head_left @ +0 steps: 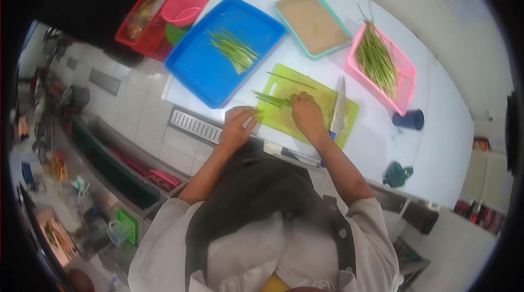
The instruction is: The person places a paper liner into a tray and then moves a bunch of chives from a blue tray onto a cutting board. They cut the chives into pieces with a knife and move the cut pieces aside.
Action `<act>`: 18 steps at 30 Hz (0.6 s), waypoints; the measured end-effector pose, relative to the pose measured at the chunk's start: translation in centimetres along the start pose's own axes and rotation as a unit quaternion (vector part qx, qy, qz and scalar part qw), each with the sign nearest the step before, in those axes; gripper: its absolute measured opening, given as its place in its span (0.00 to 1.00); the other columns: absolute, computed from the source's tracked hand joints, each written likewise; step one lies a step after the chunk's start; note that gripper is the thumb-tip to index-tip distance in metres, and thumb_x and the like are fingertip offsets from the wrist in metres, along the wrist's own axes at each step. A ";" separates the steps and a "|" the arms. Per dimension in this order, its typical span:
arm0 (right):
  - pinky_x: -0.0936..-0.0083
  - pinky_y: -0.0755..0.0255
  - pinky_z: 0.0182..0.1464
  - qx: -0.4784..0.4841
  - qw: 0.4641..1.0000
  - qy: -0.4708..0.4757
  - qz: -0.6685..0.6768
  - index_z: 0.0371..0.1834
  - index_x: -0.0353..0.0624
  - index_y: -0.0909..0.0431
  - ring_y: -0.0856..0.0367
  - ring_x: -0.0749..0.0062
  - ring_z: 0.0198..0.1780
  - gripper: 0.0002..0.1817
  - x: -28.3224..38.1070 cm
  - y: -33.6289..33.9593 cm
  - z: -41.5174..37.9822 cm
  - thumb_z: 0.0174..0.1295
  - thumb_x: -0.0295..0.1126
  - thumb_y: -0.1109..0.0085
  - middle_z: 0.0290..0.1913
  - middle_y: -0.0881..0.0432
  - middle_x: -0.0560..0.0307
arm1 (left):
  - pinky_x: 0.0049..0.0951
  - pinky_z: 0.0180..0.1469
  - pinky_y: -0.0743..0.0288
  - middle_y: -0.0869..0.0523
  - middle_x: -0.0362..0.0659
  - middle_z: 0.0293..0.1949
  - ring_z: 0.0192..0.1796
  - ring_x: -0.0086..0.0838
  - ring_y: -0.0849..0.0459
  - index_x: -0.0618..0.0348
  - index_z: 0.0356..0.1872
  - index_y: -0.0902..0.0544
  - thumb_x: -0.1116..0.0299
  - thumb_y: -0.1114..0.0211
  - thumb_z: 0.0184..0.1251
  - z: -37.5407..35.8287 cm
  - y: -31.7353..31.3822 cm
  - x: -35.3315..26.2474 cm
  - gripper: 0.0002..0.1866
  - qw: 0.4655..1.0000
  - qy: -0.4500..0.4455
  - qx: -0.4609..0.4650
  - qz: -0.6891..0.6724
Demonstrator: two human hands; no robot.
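A lime-green cutting board [349,107] lies on the white table. On it, my right hand [307,113] is closed around the near ends of a small bunch of green stalks [270,99], whose tips point left. One long stalk [292,79] lies apart behind the bunch. My left hand [239,127] is at the board's left edge, fingers pinched together; something small and greenish may be between them, too small to name. A knife [339,105] with a blue handle lies on the board, right of my right hand. Small pale cut bits [344,125] are beside the blade.
A blue tray [188,71] with cut green stalks stands at the left. Behind the board is a teal-rimmed tray [295,35]. A pink basket [408,73] of long stalks stands at the right, near a dark blue cup [408,119] and a dark green cloth-like item [397,174].
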State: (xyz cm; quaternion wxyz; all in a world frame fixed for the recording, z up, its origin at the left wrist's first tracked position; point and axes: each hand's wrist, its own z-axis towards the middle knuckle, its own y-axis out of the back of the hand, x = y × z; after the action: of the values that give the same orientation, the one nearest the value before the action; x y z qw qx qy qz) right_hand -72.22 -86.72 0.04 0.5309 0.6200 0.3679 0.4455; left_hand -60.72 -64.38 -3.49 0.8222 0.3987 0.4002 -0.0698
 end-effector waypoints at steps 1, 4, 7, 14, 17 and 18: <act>0.55 0.16 0.44 -0.013 1.000 0.004 -0.014 0.43 0.38 0.20 0.14 0.49 0.47 0.08 -0.1 -0.7 0.0 0.61 0.24 0.42 0.44 0.16 0.43 | 0.43 0.59 0.26 0.11 0.44 0.50 0.54 0.43 0.16 0.54 0.48 0.11 0.72 0.26 0.64 -0.7 0.3 0.3 0.12 1.000 0.010 -0.009 0.003; 0.54 0.17 0.40 -0.081 0.996 0.033 -0.022 0.41 0.41 0.18 0.12 0.49 0.41 0.06 -0.9 -4.2 1.4 0.64 0.25 0.44 0.36 0.14 0.44 | 0.46 0.59 0.24 0.11 0.47 0.50 0.54 0.46 0.15 0.56 0.49 0.11 0.72 0.29 0.65 -1.9 0.0 1.5 0.12 1.000 0.018 0.006 0.002; 0.54 0.18 0.39 -0.065 0.995 0.039 -0.057 0.40 0.43 0.18 0.12 0.52 0.40 0.05 -2.9 -8.2 2.1 0.67 0.27 0.43 0.37 0.13 0.47 | 0.45 0.61 0.22 0.10 0.47 0.50 0.56 0.45 0.14 0.56 0.48 0.11 0.73 0.28 0.65 -2.7 0.5 1.2 0.11 0.997 0.071 0.026 -0.005; 0.60 0.17 0.38 -0.022 0.989 0.105 -0.102 0.42 0.39 0.26 0.12 0.51 0.41 0.05 -1.6 -2.9 2.3 0.66 0.23 0.41 0.40 0.15 0.47 | 0.44 0.62 0.23 0.12 0.47 0.50 0.57 0.44 0.16 0.58 0.50 0.13 0.69 0.31 0.72 -5.0 3.4 -0.3 0.10 0.992 0.118 -0.042 0.031; 0.60 0.16 0.38 0.012 0.993 0.059 -0.102 0.42 0.40 0.26 0.12 0.50 0.43 0.07 -1.1 -2.7 2.8 0.65 0.25 0.38 0.40 0.15 0.46 | 0.43 0.63 0.23 0.12 0.47 0.50 0.57 0.43 0.16 0.57 0.50 0.12 0.69 0.32 0.73 -7.1 4.1 0.4 0.09 0.984 0.151 -0.094 0.017; 0.62 0.16 0.39 0.024 0.993 0.047 -0.104 0.43 0.39 0.26 0.11 0.51 0.43 0.09 -1.1 -2.9 3.3 0.64 0.26 0.36 0.40 0.15 0.46 | 0.43 0.63 0.23 0.12 0.46 0.50 0.58 0.43 0.16 0.56 0.50 0.12 0.68 0.32 0.73 -7.4 4.6 0.6 0.09 0.980 0.161 -0.113 0.015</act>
State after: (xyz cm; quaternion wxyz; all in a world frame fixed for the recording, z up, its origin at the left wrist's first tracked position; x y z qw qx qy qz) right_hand -69.40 -88.34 -3.11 0.5411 0.5694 0.4656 0.4076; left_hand -62.83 -55.89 -3.84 0.7874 0.3155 0.5269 0.0537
